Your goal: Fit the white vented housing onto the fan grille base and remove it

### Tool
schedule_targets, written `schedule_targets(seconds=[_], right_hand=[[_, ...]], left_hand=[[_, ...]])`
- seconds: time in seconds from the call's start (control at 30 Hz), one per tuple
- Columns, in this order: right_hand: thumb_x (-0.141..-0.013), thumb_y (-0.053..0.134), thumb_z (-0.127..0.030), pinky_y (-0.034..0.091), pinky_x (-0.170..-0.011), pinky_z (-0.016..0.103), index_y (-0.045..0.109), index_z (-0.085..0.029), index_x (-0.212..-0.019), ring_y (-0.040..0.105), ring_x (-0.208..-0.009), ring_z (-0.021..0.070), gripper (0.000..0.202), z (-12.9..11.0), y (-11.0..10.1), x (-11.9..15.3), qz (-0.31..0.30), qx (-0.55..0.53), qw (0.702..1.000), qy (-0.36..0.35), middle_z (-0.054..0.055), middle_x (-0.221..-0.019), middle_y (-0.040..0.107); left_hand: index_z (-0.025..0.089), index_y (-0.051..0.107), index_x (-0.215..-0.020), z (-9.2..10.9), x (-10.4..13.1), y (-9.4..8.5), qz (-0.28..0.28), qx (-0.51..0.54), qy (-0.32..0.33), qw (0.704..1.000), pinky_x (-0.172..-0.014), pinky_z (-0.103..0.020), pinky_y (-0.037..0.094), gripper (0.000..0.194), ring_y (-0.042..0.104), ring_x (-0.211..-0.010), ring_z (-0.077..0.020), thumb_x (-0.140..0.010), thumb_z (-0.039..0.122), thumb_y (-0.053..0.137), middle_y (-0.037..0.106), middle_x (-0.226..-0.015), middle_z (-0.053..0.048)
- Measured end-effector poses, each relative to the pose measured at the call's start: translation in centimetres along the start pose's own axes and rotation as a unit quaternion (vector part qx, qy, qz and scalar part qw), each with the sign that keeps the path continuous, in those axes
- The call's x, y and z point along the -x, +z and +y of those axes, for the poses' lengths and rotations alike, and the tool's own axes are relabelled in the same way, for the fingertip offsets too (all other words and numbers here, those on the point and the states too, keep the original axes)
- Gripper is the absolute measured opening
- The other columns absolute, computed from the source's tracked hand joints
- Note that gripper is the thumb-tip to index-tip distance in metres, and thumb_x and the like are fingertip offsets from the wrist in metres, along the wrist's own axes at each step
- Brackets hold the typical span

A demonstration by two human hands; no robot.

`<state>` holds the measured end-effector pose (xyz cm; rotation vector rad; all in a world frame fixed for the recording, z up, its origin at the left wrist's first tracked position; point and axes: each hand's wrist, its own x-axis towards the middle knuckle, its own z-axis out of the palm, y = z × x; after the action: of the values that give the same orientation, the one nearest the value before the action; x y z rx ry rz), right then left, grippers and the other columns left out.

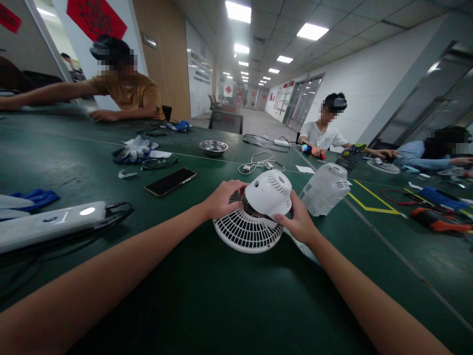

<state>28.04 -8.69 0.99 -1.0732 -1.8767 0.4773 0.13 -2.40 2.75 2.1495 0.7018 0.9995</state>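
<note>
A white plastic fan motor cover (269, 195) sits tilted over the back of a round white fan grille (248, 235) on the green table. Under the cover's raised front edge a dark part, like the motor, shows. My left hand (226, 198) is closed at the cover's left side, its fingertips partly hidden behind it. From the right, my right hand (298, 221) grips the cover, thumb on the lower front edge and fingers behind. Just right of that hand stands a translucent white plastic housing (325, 190) with slots in its top.
Left lie a phone (170, 182), gloves (135, 150) and a white power strip (55, 224). A metal bowl (213, 147) and a white cable (260, 163) are beyond the fan. An orange-black tool (441, 220) lies right. Other people (129, 93) sit around the table.
</note>
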Motion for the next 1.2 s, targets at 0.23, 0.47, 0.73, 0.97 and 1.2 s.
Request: schedule_targets(seconds=[0.23,0.47,0.73,0.97,1.2], right_hand=[[-0.082,0.075,-0.046,0.04,-0.113,0.061,0.034,-0.029,-0.154,0.053,-0.133,0.0395,0.084,-1.4,0.0,0.0,-0.037,0.088,0.994,-0.048,0.013,-0.152,0.05],[-0.082,0.073,-0.043,0.039,-0.115,0.061,0.019,-0.029,-0.16,0.048,-0.14,0.0407,0.096,-1.1,0.0,0.0,-0.022,0.122,0.989,-0.086,0.014,-0.156,0.046],[-0.081,0.069,-0.042,0.045,-0.11,0.063,0.025,-0.025,-0.159,0.054,-0.133,0.0407,0.091,-1.0,-0.2,-0.1,-0.029,0.189,0.974,-0.122,0.015,-0.154,0.049],[-0.083,0.067,-0.048,0.045,-0.109,0.064,0.03,-0.027,-0.157,0.054,-0.132,0.0403,0.085,-1.0,0.0,0.0,-0.025,0.178,0.977,-0.111,0.015,-0.152,0.051],[-0.083,0.074,-0.049,0.054,-0.099,0.059,0.037,-0.028,-0.152,0.059,-0.126,0.038,0.081,-2.2,0.4,0.1,-0.03,0.159,0.986,-0.049,0.014,-0.148,0.054]], left_hand=[[0.021,0.076,-0.107,-0.5,0.0,0.1,-0.029,-0.019,0.048,0.998,-0.102,-0.041,0.038,0.03,0.056,-0.104,-0.0318,-0.085,0.04,0.068,0.067,-0.112,-0.013],[0.02,0.063,-0.134,-0.5,0.5,0.3,-0.014,-0.007,0.066,0.998,-0.106,-0.042,0.038,0.053,0.058,-0.114,-0.0345,-0.083,0.034,0.07,0.066,-0.129,-0.016],[0.019,0.058,-0.132,-2.3,0.0,0.2,-0.069,-0.068,0.129,0.987,-0.105,-0.054,0.039,0.069,0.057,-0.115,-0.0359,-0.081,0.066,0.064,0.064,-0.13,-0.016],[0.018,0.061,-0.121,-2.4,-0.2,0.6,-0.064,-0.148,0.115,0.98,-0.099,-0.053,0.045,0.063,0.058,-0.112,-0.0338,-0.082,0.067,0.066,0.065,-0.125,-0.015],[0.019,0.061,-0.13,-1.6,0.9,0.4,-0.06,-0.15,0.089,0.983,-0.103,-0.055,0.045,0.066,0.056,-0.117,-0.0337,-0.084,0.067,0.065,0.063,-0.132,-0.014]])
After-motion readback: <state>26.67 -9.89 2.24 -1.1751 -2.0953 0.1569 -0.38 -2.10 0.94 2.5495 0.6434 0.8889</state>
